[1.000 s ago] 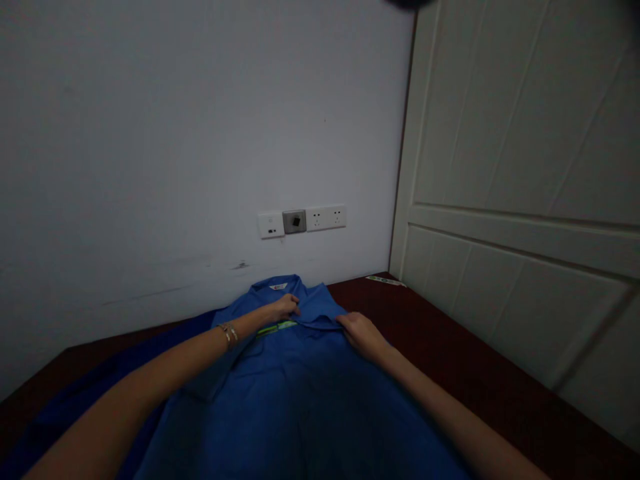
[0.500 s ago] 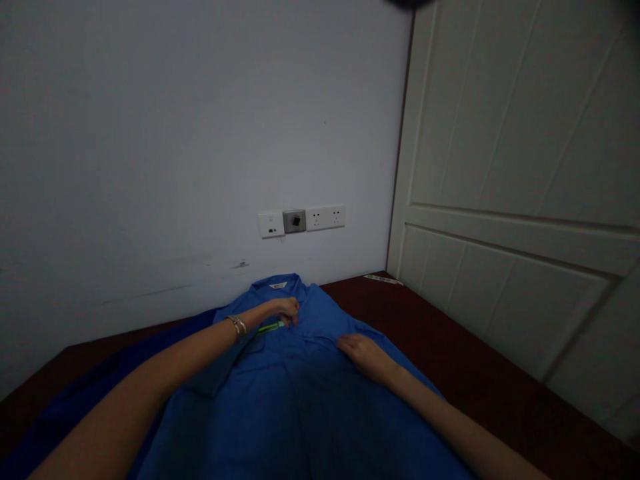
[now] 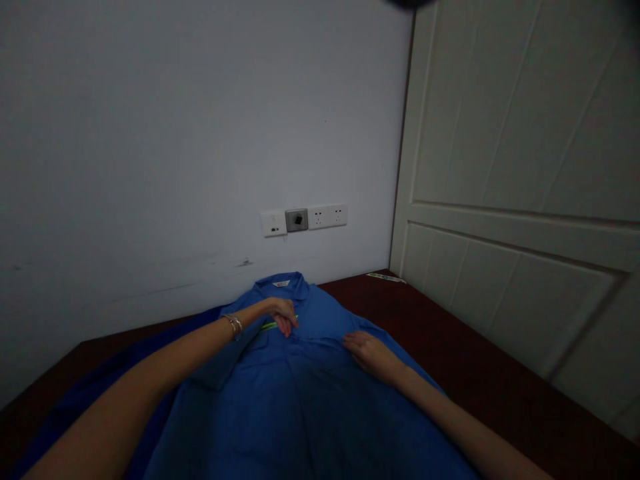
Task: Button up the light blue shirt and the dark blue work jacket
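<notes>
A blue long-sleeved work jacket (image 3: 325, 407) lies front up, its collar toward the wall and a white label inside the neck. My left hand (image 3: 283, 315), with bracelets at the wrist, reaches to the upper front near the centre opening. Its fingers point down and look slightly apart at the cloth, just right of a yellow-green stripe (image 3: 269, 326). On the right chest, my right hand (image 3: 369, 352) rests with lightly bent fingers on the fabric near a seam. No fold of cloth shows clearly between the fingers of either hand.
Darker blue cloth (image 3: 120, 373) lies left of the jacket on a dark red surface (image 3: 440, 347). Behind stands a pale wall (image 3: 200, 133) with a row of sockets (image 3: 327, 216). A white panelled door (image 3: 500, 167) borders the right side. A small printed strip (image 3: 386, 277) lies in the far corner.
My left hand has shifted slightly down the jacket front, its fingers now pointing more downward. My right hand stays on the right chest. The view has moved a little.
</notes>
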A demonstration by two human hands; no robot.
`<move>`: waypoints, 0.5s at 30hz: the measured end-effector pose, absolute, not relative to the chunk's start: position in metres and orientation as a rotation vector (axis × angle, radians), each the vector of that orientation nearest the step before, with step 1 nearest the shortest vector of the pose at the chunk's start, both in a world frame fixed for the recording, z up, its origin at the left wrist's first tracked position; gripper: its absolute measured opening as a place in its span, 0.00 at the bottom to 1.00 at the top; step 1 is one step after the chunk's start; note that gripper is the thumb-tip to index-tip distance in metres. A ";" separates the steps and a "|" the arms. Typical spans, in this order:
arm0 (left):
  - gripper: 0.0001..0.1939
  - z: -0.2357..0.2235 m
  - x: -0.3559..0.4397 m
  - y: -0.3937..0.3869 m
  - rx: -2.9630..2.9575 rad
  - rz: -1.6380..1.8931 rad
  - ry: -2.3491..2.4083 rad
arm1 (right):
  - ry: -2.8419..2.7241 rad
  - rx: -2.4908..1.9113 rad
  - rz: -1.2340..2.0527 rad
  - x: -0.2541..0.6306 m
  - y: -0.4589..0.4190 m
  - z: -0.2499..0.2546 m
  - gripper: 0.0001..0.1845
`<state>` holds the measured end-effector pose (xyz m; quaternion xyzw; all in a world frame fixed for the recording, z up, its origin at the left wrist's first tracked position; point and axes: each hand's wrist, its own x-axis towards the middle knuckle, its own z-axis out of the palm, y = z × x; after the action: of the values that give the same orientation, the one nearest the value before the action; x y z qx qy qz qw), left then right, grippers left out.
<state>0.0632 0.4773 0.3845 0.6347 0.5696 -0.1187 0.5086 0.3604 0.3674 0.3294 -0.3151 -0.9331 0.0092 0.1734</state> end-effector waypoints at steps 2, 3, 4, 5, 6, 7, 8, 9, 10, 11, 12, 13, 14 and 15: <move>0.11 0.387 0.061 0.477 1.523 -0.371 1.338 | -2.642 -0.889 0.035 0.360 0.368 0.329 0.20; 0.12 0.388 0.059 0.477 1.518 -0.408 1.321 | -2.637 -0.888 0.039 0.360 0.368 0.329 0.20; 0.12 0.389 0.059 0.477 1.512 -0.433 1.312 | -2.633 -0.887 0.042 0.360 0.368 0.329 0.19; 0.12 0.390 0.058 0.476 1.507 -0.447 1.311 | -2.629 -0.888 0.044 0.360 0.369 0.329 0.19; 0.12 0.390 0.058 0.476 1.502 -0.454 1.315 | -2.627 -0.890 0.045 0.359 0.369 0.329 0.19; 0.12 0.390 0.058 0.475 1.496 -0.454 1.322 | -2.626 -0.890 0.045 0.359 0.370 0.329 0.19; 0.11 0.389 0.058 0.474 1.490 -0.453 1.334 | -2.624 -0.886 0.046 0.359 0.371 0.328 0.19; 0.11 0.389 0.059 0.473 1.484 -0.454 1.346 | -2.623 -0.881 0.052 0.359 0.371 0.327 0.20; 0.11 0.389 0.059 0.472 1.481 -0.453 1.356 | -2.623 -0.874 0.066 0.359 0.371 0.326 0.19; 0.10 0.389 0.059 0.471 1.479 -0.450 1.365 | -2.619 -0.872 0.091 0.358 0.371 0.325 0.20; 0.10 0.389 0.060 0.470 1.477 -0.450 1.372 | -2.606 -0.876 0.131 0.358 0.370 0.325 0.20; 0.11 0.390 0.059 0.469 1.476 -0.451 1.375 | -2.579 -0.890 0.192 0.359 0.369 0.325 0.21; 0.11 0.391 0.058 0.469 1.474 -0.456 1.374 | -2.538 -0.910 0.271 0.359 0.369 0.327 0.23; 0.11 0.393 0.057 0.469 1.471 -0.464 1.375 | -2.483 -0.938 0.362 0.360 0.369 0.329 0.25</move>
<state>0.0571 0.4691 0.3930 0.6113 0.5716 -0.1927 0.5122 0.3604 0.3687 0.3294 -0.3409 -0.9021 0.1316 0.2293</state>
